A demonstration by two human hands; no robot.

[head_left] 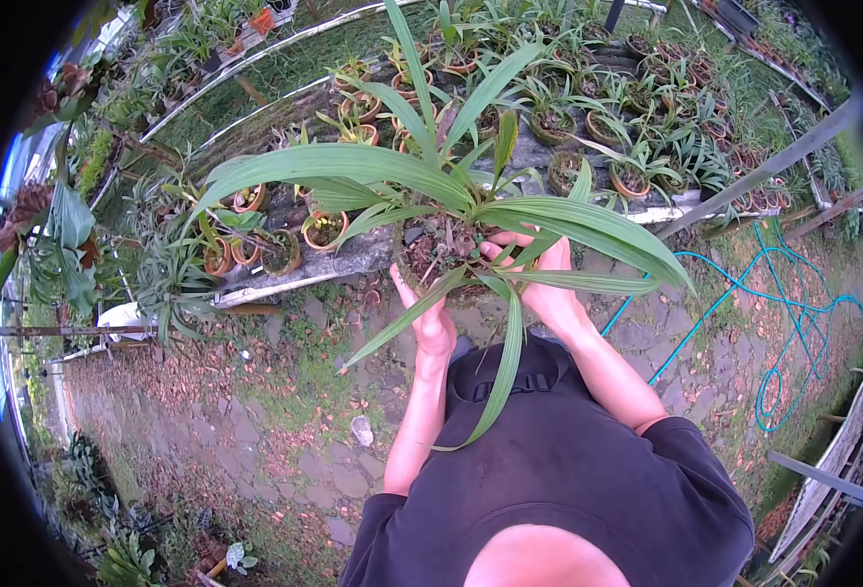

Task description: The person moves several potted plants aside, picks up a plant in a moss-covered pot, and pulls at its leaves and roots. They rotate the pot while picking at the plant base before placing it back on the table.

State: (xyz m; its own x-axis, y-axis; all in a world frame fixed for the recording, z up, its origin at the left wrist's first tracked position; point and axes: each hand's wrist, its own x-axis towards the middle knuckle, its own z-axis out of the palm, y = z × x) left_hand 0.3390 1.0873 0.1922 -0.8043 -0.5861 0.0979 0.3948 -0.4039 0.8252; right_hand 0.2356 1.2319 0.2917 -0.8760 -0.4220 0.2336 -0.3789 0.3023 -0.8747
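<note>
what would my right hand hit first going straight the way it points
The fingers of your right hand point at the base of the big leafy plant, so likely that first, though depth is unclear.

A potted plant (438, 245) with long, arching green leaves is held at the near edge of a bench (324, 266) lined with small potted plants (552, 125). The person's left hand (435, 328) holds the pot's left side, while the right hand (547, 279) reaches among the lower leaves on its right. A blue-green hose (741, 286) lies looped on the paved ground (245, 430) at right.
</note>
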